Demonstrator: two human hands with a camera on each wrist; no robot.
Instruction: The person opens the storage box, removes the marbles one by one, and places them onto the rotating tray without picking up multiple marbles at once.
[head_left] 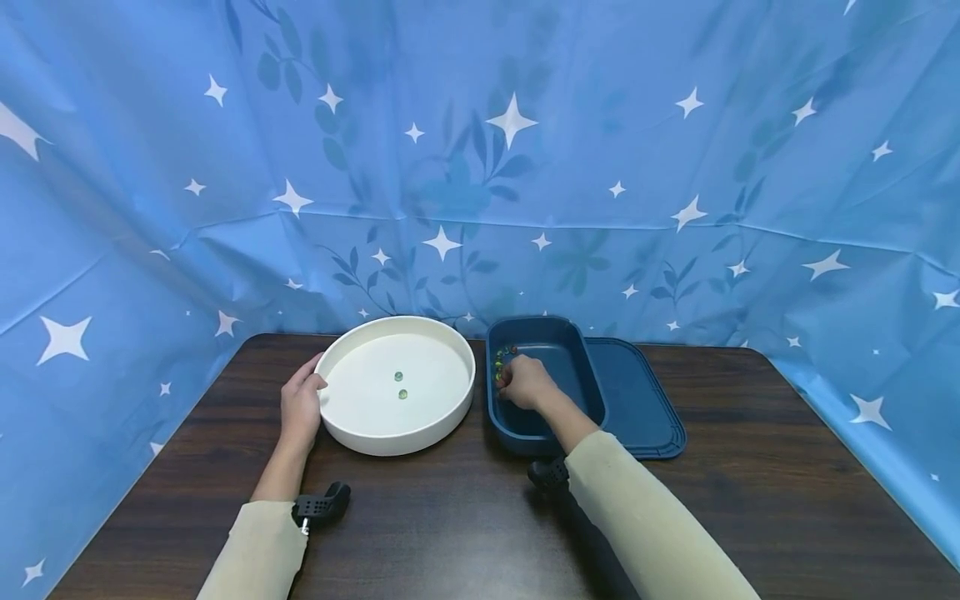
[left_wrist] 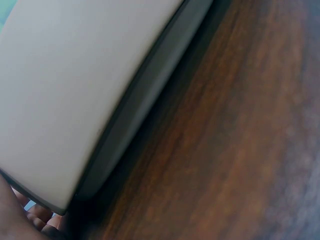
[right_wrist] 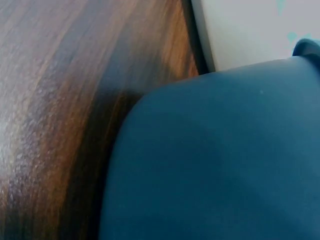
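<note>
A round white tray [head_left: 397, 433] stands on the table with two clear greenish marbles [head_left: 402, 394] on its floor. My left hand [head_left: 300, 407] grips its left side, thumb over the rim and fingers outside; the left wrist view shows the tray's wall [left_wrist: 75, 90] close up, with fingertips [left_wrist: 40, 215] at its lower edge. To the right, my right hand [head_left: 527, 383] reaches down into a blue rectangular container [head_left: 592, 383], fingers bent, fingertips among several small coloured marbles [head_left: 499, 357] along the left wall. I cannot tell whether a marble is between them.
A flat blue lid [head_left: 645, 400] lies right of the container, partly behind it. The dark wooden table [head_left: 435, 525] extends in front and to both sides. Behind hangs a blue curtain [head_left: 480, 183] with white stars. The right wrist view is mostly filled by the container's outer wall [right_wrist: 215, 160].
</note>
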